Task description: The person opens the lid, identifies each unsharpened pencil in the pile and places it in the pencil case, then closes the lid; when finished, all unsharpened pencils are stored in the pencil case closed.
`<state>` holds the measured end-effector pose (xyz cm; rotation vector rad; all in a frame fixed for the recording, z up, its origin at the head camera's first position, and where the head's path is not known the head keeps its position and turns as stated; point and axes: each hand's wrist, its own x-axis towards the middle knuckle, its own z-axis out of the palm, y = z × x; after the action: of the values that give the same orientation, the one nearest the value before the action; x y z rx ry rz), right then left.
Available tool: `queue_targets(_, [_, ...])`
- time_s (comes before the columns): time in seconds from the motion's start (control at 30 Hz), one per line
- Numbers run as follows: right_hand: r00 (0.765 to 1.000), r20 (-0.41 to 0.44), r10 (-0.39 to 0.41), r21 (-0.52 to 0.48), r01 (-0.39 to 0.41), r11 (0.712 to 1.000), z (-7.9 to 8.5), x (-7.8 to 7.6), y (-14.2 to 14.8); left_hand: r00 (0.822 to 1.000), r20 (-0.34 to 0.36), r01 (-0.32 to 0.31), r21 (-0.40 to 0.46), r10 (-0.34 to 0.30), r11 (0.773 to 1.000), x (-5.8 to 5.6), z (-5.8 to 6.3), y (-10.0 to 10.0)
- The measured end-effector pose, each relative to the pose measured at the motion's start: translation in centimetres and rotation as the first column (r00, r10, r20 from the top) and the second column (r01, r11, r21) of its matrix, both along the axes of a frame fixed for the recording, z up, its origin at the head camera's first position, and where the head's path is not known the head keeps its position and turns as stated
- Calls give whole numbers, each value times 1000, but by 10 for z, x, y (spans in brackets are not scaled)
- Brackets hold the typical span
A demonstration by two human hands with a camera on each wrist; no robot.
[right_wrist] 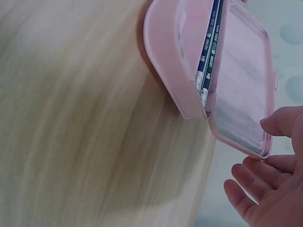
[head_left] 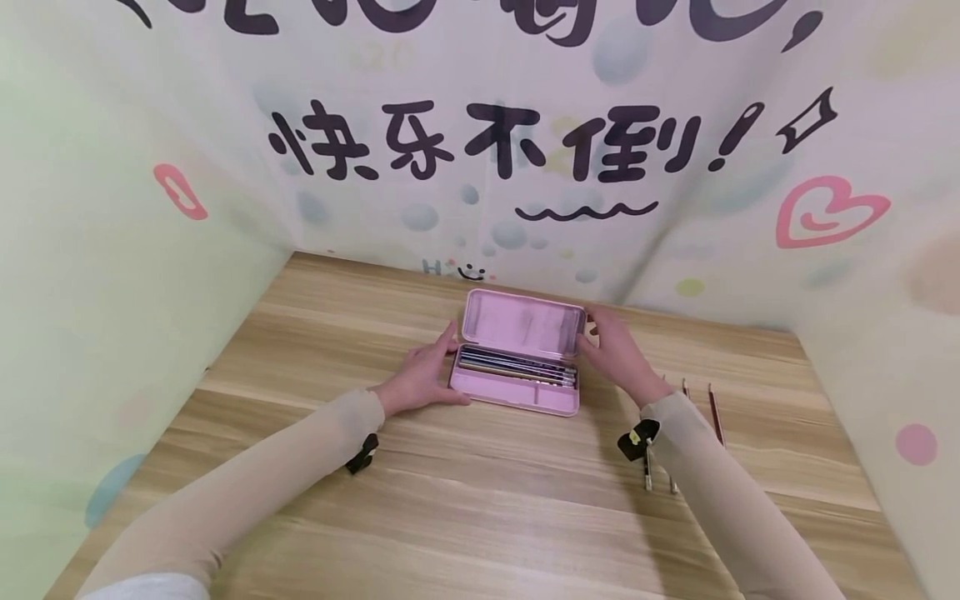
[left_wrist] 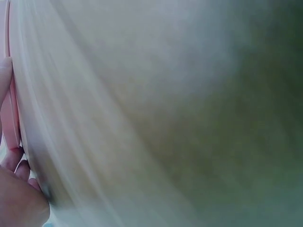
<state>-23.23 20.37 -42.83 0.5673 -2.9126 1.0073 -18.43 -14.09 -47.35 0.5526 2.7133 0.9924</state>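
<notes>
A pink pencil case (head_left: 487,388) lies open on the table with its lid (head_left: 517,323) raised toward the wall. Several pencils (head_left: 510,365) lie side by side in its rear compartment; eraser ends (right_wrist: 204,94) show in the right wrist view. My left hand (head_left: 418,379) holds the case's left end, thumb at the front and fingers at the back. Only part of that hand (left_wrist: 21,194) shows at the left wrist view's edge. With thumb and fingers, my right hand (head_left: 618,354) pinches the lid's right edge, the other fingers spread below it (right_wrist: 274,179).
Several loose pencils, one of them dark red (head_left: 716,412), lie on the wood-grain table (head_left: 480,500) near and partly under my right forearm. A printed cloth wall (head_left: 420,217) stands behind the table, with more cloth at both sides.
</notes>
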Motion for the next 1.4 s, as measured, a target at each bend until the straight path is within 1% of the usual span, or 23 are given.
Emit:
queue_targets(0.13, [998, -57, 18, -14, -19, 1000, 1, 0, 3, 1000, 8, 2, 2, -2, 1000, -1, 2, 1])
queue_targets(0.3, [991, -129, 45, 5, -45, 999, 3, 0, 5, 1000, 1, -3, 1, 3, 1000, -3, 3, 0])
queue_targets(0.43, [988, -140, 59, 10, -58, 998, 5, 4, 7, 1000, -2, -5, 12, 5, 1000, -3, 4, -1])
queue_targets(0.63, [984, -159, 82, 5, -82, 997, 10, 14, 10, 1000, -2, -6, 17, 6, 1000, -1, 1, -1])
queue_targets(0.87, [976, -186, 115, 26, -112, 993, 18, 30, 13, 1000, 2, -13, 40, 13, 999, 0, 0, -2])
queue_targets(1.03, [979, -157, 126, 56, -118, 991, 22, 47, 17, 1000, 6, -7, 48, 7, 999, -2, -1, -2])
queue_targets(1.2, [984, -123, 130, 85, -120, 989, 21, 62, 19, 1000, -9, 0, 40, 0, 999, -4, -3, -2])
queue_targets(1.4, [975, -145, 166, 124, -148, 981, 15, 78, 21, 999, -42, 27, 45, -25, 999, -1, 0, -1])
